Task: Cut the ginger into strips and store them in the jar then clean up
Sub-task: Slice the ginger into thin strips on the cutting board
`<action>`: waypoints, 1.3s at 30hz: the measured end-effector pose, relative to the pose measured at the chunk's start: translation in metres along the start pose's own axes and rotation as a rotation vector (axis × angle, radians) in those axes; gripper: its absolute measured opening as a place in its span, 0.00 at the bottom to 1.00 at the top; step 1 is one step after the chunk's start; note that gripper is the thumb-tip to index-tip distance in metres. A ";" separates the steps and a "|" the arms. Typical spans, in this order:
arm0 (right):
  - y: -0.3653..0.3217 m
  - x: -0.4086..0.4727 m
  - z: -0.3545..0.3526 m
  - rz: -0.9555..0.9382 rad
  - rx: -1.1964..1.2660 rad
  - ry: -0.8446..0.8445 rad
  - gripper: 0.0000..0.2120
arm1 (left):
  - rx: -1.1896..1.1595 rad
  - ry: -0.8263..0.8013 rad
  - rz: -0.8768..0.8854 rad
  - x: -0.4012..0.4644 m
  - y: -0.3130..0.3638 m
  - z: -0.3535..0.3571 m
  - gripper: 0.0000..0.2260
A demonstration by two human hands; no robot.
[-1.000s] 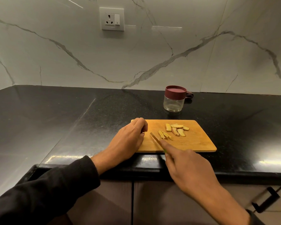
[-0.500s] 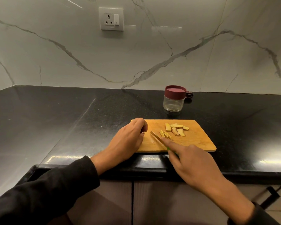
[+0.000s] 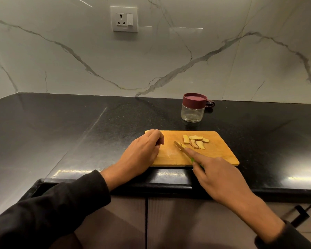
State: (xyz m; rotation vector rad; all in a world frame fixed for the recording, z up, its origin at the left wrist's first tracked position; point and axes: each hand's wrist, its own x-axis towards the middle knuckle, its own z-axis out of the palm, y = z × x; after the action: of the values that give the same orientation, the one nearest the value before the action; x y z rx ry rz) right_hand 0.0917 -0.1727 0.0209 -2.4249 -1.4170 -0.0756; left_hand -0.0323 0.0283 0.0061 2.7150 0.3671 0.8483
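Note:
A wooden cutting board [image 3: 217,155] lies near the counter's front edge. Several ginger slices [image 3: 196,141] sit on its far middle, and thin strips [image 3: 183,145] lie just left of them, partly under the blade. My right hand [image 3: 221,177] grips a knife [image 3: 180,146] with a green handle, index finger stretched along the blade's back. My left hand [image 3: 142,155] rests on the board's left end with fingers curled; whether it holds anything is hidden. A glass jar [image 3: 193,112] with a maroon lid stands behind the board.
The black counter [image 3: 79,132] stretches left and right of the board. A marble wall with a socket [image 3: 124,18] rises behind. Something small and dark [image 3: 210,103] sits behind the jar. Cabinet doors with a black handle [image 3: 300,214] lie below the counter edge.
My right hand has slid the knife to the right, up against the cut strips near the slices. The left hand has stayed put.

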 end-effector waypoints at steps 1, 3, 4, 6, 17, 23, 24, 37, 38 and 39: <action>0.000 -0.001 0.000 -0.017 0.004 -0.007 0.23 | 0.001 0.003 0.004 0.000 0.000 0.000 0.07; 0.001 -0.003 -0.002 -0.070 0.010 -0.045 0.23 | 0.003 0.006 0.014 0.001 -0.002 0.001 0.06; 0.002 -0.003 -0.003 -0.086 0.014 -0.065 0.23 | 0.004 0.006 0.017 0.001 -0.003 0.002 0.05; 0.006 0.000 -0.002 -0.074 0.025 -0.077 0.23 | 0.005 0.016 0.026 0.002 -0.005 0.004 0.05; 0.013 0.003 0.001 -0.054 0.062 -0.075 0.23 | -0.198 0.061 -0.114 0.018 0.004 0.007 0.02; 0.011 0.000 0.003 -0.059 0.024 -0.038 0.23 | -0.147 -0.148 -0.139 0.071 0.018 0.014 0.11; 0.012 0.000 0.003 -0.056 0.024 -0.039 0.23 | -0.112 -0.217 -0.146 0.078 0.020 0.017 0.13; 0.011 0.001 0.005 -0.053 0.010 -0.022 0.23 | -0.164 -0.353 -0.210 0.098 0.023 0.029 0.16; 0.011 0.001 0.005 -0.050 0.011 -0.019 0.23 | -0.211 -0.315 -0.226 0.097 0.022 0.029 0.14; 0.011 0.000 0.005 -0.048 0.013 -0.018 0.23 | -0.251 -0.276 -0.239 0.095 0.022 0.029 0.13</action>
State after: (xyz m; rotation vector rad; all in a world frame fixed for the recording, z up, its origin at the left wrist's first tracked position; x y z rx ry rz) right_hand 0.1011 -0.1760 0.0132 -2.3875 -1.4794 -0.0564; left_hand 0.0636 0.0331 0.0393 2.4477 0.4762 0.4172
